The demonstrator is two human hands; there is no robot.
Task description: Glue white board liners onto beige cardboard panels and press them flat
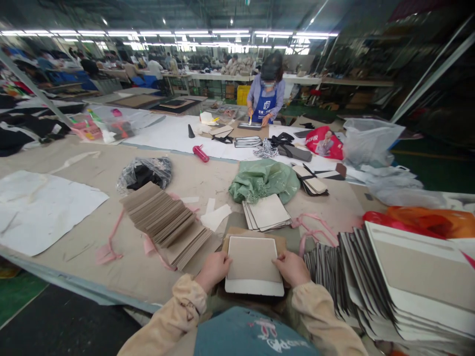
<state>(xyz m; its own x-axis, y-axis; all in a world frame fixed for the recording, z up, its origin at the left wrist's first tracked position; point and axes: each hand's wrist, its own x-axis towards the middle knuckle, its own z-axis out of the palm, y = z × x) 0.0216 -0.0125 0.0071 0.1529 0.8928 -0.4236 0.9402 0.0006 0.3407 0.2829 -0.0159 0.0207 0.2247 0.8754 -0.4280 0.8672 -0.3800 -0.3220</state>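
Observation:
Just in front of my body lies a white-edged panel [256, 288] with a beige cardboard sheet [252, 259] on top of it. My left hand [215, 269] pinches the cardboard sheet's left edge, fingers closed. At the opposite edge, my right hand [292, 268] grips the same sheet between thumb and fingers. The sheet leaves a white strip uncovered along the near side. Brown paper [230, 231] shows under the panel. A leaning row of beige cardboard sheets [163, 217] is left of my hands. Stacked grey-and-white panels [371, 282] stand close to my right forearm.
Beyond my hands are a small pile of pale panels [267, 212] and a green cloth bundle [264, 179]. Pink ties [315, 225] lie on the table. A plastic-wrapped black bundle [144, 173] and a magenta tool [201, 153] sit farther off. Across the table, a person in a blue apron [266, 105] works.

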